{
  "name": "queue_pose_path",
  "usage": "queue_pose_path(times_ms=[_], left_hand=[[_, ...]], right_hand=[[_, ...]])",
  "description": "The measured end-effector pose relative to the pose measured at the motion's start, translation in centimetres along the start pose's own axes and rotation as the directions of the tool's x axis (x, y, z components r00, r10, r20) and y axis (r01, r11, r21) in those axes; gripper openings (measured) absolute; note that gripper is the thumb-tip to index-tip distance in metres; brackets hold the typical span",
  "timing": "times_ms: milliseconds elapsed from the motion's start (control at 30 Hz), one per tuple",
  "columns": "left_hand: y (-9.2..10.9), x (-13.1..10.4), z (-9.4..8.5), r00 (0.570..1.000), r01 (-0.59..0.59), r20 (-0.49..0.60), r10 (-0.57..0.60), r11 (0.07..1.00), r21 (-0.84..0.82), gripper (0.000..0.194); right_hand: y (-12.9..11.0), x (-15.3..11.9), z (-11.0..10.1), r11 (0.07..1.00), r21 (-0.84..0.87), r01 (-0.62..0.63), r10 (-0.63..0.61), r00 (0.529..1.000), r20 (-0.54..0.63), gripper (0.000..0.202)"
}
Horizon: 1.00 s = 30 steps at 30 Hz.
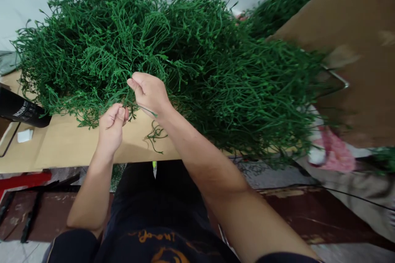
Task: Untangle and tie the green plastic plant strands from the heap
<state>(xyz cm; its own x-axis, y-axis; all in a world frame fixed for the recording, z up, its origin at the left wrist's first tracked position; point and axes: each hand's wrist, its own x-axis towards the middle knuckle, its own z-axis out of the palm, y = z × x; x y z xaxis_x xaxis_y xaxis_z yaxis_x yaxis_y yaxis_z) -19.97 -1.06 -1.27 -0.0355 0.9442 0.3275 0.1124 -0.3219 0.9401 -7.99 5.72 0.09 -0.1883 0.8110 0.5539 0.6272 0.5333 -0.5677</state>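
Observation:
A large heap of thin green artificial stems point(197, 45) covers the back of the cardboard-topped table. My left hand point(113, 121) is closed in a pinch on a green stem at the heap's front edge. Higher and to its right, my right hand point(149, 92) is closed too, with a green stem running out under the palm towards the wrist. The two hands are close but apart. A small loose green sprig point(156, 134) lies on the cardboard point(70, 144) below my right hand.
A black cylinder with white lettering point(26, 109) lies at the left, near a small white piece point(25, 135). A pointed tool with a yellow-green part point(154, 169) shows at the table's front edge. Brown cardboard point(354, 49) stands at the right, above a pink cloth point(338, 152).

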Motion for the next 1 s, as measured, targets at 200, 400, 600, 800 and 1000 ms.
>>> queue_pose_path(times_ms=[200, 400, 600, 800, 1000], left_hand=[[0.2, -0.2, 0.4, 0.988, 0.135, 0.091, -0.127, 0.988, -0.080, 0.045], [0.5, -0.7, 1.3, 0.981, 0.153, 0.138, -0.139, 0.983, -0.098, 0.045], [0.5, -2.6, 1.2, 0.987, 0.155, 0.053, -0.152, 0.987, -0.047, 0.044], [1.6, -6.6, -0.9, 0.912, -0.081, 0.407, 0.049, 0.995, 0.062, 0.040], [1.5, -3.0, -0.2, 0.981, 0.124, 0.167, -0.103, 0.985, -0.122, 0.038]], right_hand=[[1.7, 0.0, -0.9, 0.995, 0.020, -0.101, 0.102, 0.994, -0.031, 0.035], [1.9, 0.1, -1.6, 0.982, 0.031, -0.185, 0.185, 0.983, 0.008, 0.035], [0.7, 1.2, 0.2, 0.990, -0.012, -0.140, 0.141, 0.989, 0.038, 0.033], [6.6, 2.8, -2.5, 0.977, 0.051, -0.209, 0.215, 0.944, -0.250, 0.053], [8.7, 1.4, -5.1, 0.975, 0.203, -0.092, 0.146, 0.951, -0.272, 0.055]])
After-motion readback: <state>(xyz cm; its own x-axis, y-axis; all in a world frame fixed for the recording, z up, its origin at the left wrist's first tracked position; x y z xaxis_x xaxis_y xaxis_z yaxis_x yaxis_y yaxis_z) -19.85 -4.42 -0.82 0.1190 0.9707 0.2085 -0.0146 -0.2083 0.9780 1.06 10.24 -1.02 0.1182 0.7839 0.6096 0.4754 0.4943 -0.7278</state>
